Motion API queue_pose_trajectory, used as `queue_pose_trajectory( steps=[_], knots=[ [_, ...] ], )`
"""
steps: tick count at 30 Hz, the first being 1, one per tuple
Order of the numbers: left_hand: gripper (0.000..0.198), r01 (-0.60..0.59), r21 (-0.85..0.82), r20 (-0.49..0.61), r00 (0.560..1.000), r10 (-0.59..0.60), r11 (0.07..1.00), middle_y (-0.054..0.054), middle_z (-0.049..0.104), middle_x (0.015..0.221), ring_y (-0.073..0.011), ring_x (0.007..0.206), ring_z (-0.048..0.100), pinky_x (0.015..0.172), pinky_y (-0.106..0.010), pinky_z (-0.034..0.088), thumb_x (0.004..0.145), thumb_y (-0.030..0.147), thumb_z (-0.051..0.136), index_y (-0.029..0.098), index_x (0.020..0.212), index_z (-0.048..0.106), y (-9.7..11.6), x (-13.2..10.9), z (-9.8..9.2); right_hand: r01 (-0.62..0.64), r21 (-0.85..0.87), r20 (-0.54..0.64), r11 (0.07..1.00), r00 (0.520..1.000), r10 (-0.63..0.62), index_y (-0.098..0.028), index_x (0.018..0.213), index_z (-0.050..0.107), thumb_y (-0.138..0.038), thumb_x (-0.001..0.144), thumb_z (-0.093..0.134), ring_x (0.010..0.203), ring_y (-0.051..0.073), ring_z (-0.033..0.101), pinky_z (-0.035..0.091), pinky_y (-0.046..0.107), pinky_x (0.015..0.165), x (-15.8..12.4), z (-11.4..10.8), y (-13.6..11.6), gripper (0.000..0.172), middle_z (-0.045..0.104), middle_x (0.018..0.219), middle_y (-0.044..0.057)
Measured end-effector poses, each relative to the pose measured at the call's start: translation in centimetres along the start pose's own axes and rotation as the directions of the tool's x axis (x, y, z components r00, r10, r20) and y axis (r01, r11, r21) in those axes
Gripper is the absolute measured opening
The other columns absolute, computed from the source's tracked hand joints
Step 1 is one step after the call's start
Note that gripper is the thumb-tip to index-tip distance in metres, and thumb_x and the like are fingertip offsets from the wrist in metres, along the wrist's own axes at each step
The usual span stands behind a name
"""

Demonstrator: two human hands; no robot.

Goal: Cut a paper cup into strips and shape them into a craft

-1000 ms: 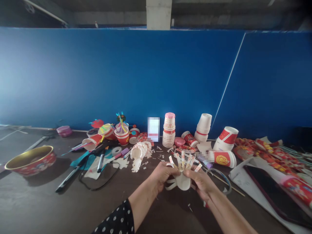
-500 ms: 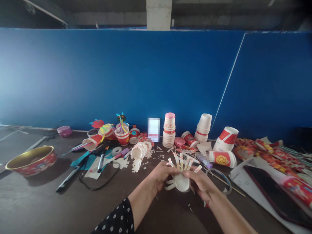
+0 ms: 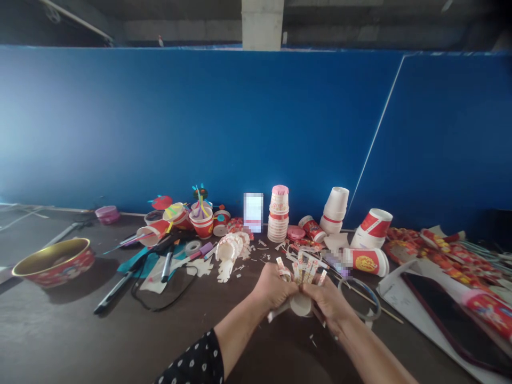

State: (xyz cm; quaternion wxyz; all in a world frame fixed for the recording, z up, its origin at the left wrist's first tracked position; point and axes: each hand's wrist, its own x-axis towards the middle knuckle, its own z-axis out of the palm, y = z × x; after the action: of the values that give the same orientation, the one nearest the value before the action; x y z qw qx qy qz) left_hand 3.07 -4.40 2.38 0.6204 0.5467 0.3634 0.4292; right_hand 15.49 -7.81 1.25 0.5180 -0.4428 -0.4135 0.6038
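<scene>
A white paper cup (image 3: 301, 305), cut into strips around its side, is held between both hands over the front middle of the table. Several strips fan out beyond my fingers, with printed marks near their tips. My left hand (image 3: 274, 288) grips the cup's left side, its thumb pressed near the base of the strips. From the right, my right hand (image 3: 328, 300) grips it in the same way, the two thumbs almost meeting. The fingers under the cup are mostly hidden. Small paper scraps (image 3: 312, 341) lie on the table just below the hands.
Beyond the hands stand a stack of paper cups (image 3: 278, 218) and cut white cups (image 3: 230, 250). A gold-rimmed red bowl (image 3: 54, 264), markers (image 3: 167, 266) and decorated cups (image 3: 201, 221) are at left. Tape (image 3: 368, 298), a phone (image 3: 448, 314) and a red cup (image 3: 366, 261) lie right.
Both hands have closed in further over the cut cup, covering more of its base. The strips now stand closer together. Things on the table have stayed in place.
</scene>
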Motion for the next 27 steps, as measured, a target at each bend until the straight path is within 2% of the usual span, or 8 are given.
queue_pose_trajectory(
  steps=[3, 6, 9, 15, 21, 25, 27],
  knots=[
    [0.011, 0.078, -0.004, -0.005, 0.997, -0.078, 0.997, 0.001, 0.053, 0.05, -0.0095, 0.048, 0.046, 0.049, -0.022, 0.037, 0.047, 0.013, 0.068, 0.009, 0.053, 0.059, 0.0, 0.2, -0.4, -0.013, 0.016, -0.023, 1.0, 1.0, 0.014, -0.014, 0.078, 0.067, -0.029, 0.056, 0.072, 0.05, 0.017, 0.058, 0.044, 0.027, 0.05, -0.1, 0.0, -0.2, 0.027, 0.066, 0.057, 0.004],
    [0.018, 0.203, -0.063, 0.05, 0.979, -0.2, 0.977, 0.001, 0.051, 0.047, -0.0096, 0.045, 0.045, 0.047, -0.022, 0.036, 0.048, 0.022, 0.071, 0.009, 0.055, 0.059, 0.1, 0.4, -1.0, -0.012, 0.028, -0.058, 1.0, 0.998, 0.013, -0.014, 0.075, 0.066, -0.027, 0.057, 0.071, 0.048, 0.015, 0.057, 0.043, 0.024, 0.047, -0.1, -0.2, -0.2, 0.023, 0.066, 0.058, 0.003],
    [0.022, 0.258, -0.077, 0.062, 0.965, -0.254, 0.963, 0.001, 0.05, 0.044, -0.0091, 0.043, 0.044, 0.044, -0.022, 0.033, 0.046, 0.024, 0.073, 0.01, 0.05, 0.057, 0.2, 0.4, -1.4, -0.011, 0.041, -0.052, 0.999, 0.999, 0.013, -0.015, 0.076, 0.066, -0.026, 0.058, 0.07, 0.052, 0.016, 0.06, 0.044, 0.024, 0.047, 0.0, -0.4, -0.1, 0.022, 0.067, 0.061, 0.003],
    [0.017, 0.212, -0.104, 0.079, 0.976, -0.205, 0.972, 0.001, 0.052, 0.047, -0.0108, 0.045, 0.047, 0.047, -0.023, 0.037, 0.046, 0.019, 0.071, 0.009, 0.054, 0.059, -0.3, 0.4, -1.3, -0.037, 0.044, -0.026, 0.998, 0.999, 0.039, -0.015, 0.078, 0.066, -0.025, 0.056, 0.071, 0.06, 0.019, 0.063, 0.047, 0.026, 0.053, 0.0, -0.4, -0.3, 0.024, 0.068, 0.064, 0.004],
    [0.011, 0.151, -0.056, 0.01, 0.989, -0.151, 0.987, 0.001, 0.053, 0.047, -0.011, 0.047, 0.046, 0.048, -0.023, 0.037, 0.045, 0.012, 0.067, 0.01, 0.05, 0.057, 0.3, -0.2, -0.2, 0.008, 0.021, -0.018, 1.0, 1.0, -0.007, -0.014, 0.082, 0.066, -0.028, 0.055, 0.072, 0.063, 0.022, 0.063, 0.047, 0.03, 0.058, -0.4, 0.4, -0.6, 0.03, 0.069, 0.067, 0.006],
    [0.008, 0.102, -0.062, 0.022, 0.995, -0.1, 0.993, 0.0, 0.056, 0.052, -0.012, 0.05, 0.048, 0.05, -0.023, 0.039, 0.045, 0.008, 0.063, 0.011, 0.051, 0.058, 0.8, -0.6, 0.2, 0.024, 0.022, -0.03, 0.999, 0.999, -0.024, -0.015, 0.082, 0.067, -0.029, 0.055, 0.073, 0.059, 0.021, 0.061, 0.046, 0.031, 0.057, -0.6, 0.8, -0.7, 0.032, 0.069, 0.066, 0.005],
    [0.01, 0.117, -0.061, 0.017, 0.993, -0.116, 0.991, 0.002, 0.053, 0.048, -0.011, 0.048, 0.046, 0.048, -0.022, 0.037, 0.046, 0.009, 0.065, 0.011, 0.049, 0.055, 0.8, -0.5, 0.1, 0.027, 0.011, -0.045, 1.0, 0.999, -0.027, -0.015, 0.079, 0.067, -0.03, 0.056, 0.073, 0.055, 0.019, 0.059, 0.044, 0.03, 0.055, -0.5, 0.8, -0.7, 0.028, 0.067, 0.061, 0.004]
  ],
)
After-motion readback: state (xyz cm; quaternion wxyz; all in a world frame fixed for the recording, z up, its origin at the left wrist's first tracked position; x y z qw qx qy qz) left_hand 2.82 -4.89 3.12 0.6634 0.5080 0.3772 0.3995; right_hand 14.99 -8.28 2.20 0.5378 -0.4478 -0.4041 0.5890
